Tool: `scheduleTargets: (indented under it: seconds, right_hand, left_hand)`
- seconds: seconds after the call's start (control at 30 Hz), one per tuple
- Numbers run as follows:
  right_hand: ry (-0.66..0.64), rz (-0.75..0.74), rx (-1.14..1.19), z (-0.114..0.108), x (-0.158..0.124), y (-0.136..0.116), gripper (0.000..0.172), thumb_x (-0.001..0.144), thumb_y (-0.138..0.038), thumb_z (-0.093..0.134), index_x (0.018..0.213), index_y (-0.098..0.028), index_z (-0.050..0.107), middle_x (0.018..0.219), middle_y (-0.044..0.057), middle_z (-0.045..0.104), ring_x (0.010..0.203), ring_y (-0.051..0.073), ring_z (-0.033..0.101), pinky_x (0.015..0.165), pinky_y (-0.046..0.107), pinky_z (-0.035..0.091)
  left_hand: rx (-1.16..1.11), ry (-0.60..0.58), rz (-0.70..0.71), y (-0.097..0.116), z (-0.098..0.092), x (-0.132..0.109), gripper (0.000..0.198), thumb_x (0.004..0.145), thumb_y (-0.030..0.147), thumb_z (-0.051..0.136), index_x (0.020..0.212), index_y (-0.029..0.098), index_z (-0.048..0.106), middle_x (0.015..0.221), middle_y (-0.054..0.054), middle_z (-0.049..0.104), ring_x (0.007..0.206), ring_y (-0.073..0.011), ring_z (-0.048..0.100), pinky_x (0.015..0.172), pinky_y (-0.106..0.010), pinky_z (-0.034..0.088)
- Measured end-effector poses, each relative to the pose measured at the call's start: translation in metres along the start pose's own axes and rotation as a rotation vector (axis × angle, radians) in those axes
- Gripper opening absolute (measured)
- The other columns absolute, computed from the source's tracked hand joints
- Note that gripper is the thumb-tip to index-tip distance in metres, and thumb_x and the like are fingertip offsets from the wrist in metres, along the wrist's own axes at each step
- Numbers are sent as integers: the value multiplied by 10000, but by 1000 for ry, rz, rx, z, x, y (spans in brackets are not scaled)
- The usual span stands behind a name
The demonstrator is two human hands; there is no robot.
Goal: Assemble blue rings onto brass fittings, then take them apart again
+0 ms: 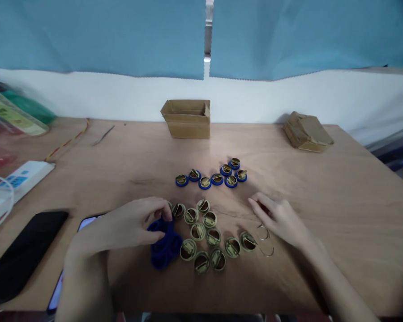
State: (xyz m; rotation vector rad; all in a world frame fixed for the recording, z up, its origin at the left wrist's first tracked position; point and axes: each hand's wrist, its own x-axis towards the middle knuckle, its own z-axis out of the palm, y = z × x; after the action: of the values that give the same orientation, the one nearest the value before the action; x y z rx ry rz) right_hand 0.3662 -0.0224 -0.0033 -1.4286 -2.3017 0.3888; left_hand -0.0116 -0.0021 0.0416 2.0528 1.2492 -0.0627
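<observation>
My left hand hangs over a pile of blue rings, its thumb and fingers curled apart at the pile's upper edge. Whether it touches a ring is unclear. My right hand is closed, thumb and forefinger pressed together above two thin wire hoops; anything in that pinch is too small to make out. Between my hands lie several round brass-coloured pin pieces without blue rims. Farther back sit several similar pieces with blue rims.
An open cardboard box stands by the wall, with a crumpled one at the right. A black phone, a lit phone, a white power strip and tweezers lie left.
</observation>
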Motion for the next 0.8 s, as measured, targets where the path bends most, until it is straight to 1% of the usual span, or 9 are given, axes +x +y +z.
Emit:
scheduleTargets:
  seconds: [0.07, 0.13, 0.23, 0.3, 0.4, 0.47, 0.57, 0.67, 0.8]
  right_hand:
    - [5, -19, 3, 3, 1, -2, 341, 1080, -315, 388, 837, -208, 601, 657, -5, 604, 538, 132, 571, 571, 291, 395]
    - [7, -32, -7, 6, 1, -3, 350, 1080, -306, 377, 828, -204, 597, 653, -5, 595, 531, 131, 566, 562, 294, 385]
    - [-3, -56, -34, 10, 1, -2, 373, 1083, -313, 356, 814, -204, 590, 674, 10, 609, 561, 148, 588, 559, 305, 366]
    - [-20, -59, -42, 10, 1, 0, 378, 1085, -320, 348, 816, -205, 588, 694, 20, 626, 581, 158, 603, 568, 311, 363]
    - [-43, -31, -27, 7, 0, -1, 365, 1082, -319, 354, 819, -208, 580, 700, 19, 630, 598, 162, 617, 581, 306, 368]
    - [-51, -19, -13, 5, 0, -3, 357, 1079, -312, 358, 813, -210, 572, 696, 17, 626, 603, 163, 619, 580, 302, 365]
    - [-45, -32, -2, 3, -2, -7, 346, 1074, -302, 363, 809, -215, 567, 693, 14, 617, 586, 156, 602, 571, 299, 352]
    - [-36, -47, 8, 3, -5, -11, 328, 1064, -289, 380, 808, -217, 572, 686, 14, 618, 574, 158, 590, 560, 304, 348]
    - [-35, -34, 102, 3, -7, -19, 312, 1060, -297, 399, 828, -212, 589, 720, 22, 640, 625, 165, 618, 584, 305, 387]
  left_hand:
    - [-22, 38, 1, 3, -2, 2, 232, 819, 389, 696, 995, 238, 691, 723, 31, 613, 627, -158, 536, 574, -255, 422]
    - [-54, 155, 6, 7, -1, 9, 263, 887, 455, 637, 1018, 233, 686, 763, 17, 649, 644, -161, 564, 589, -262, 444]
    - [-62, 421, 58, 18, 10, 30, 218, 974, 379, 530, 993, 214, 671, 902, -18, 716, 759, -178, 640, 684, -289, 496]
    - [28, 513, 104, 28, 19, 49, 153, 980, 282, 533, 986, 206, 665, 960, -32, 723, 863, -196, 667, 779, -311, 520]
    - [251, 532, 97, 42, 32, 77, 104, 974, 205, 566, 1010, 194, 662, 1034, -56, 726, 1002, -222, 666, 898, -337, 520]
    - [306, 547, 74, 49, 35, 94, 106, 972, 201, 576, 1023, 167, 662, 1067, -100, 720, 1043, -267, 653, 910, -378, 520]
    - [368, 549, 37, 57, 35, 112, 126, 971, 184, 568, 907, 145, 670, 990, -142, 714, 1004, -306, 653, 866, -405, 530]
    - [395, 560, 14, 64, 30, 118, 157, 942, 116, 564, 814, 148, 648, 932, -154, 705, 985, -319, 651, 830, -407, 535]
    - [371, 615, 25, 77, 26, 106, 153, 964, 125, 528, 837, 157, 606, 938, -141, 704, 981, -309, 657, 826, -407, 540]
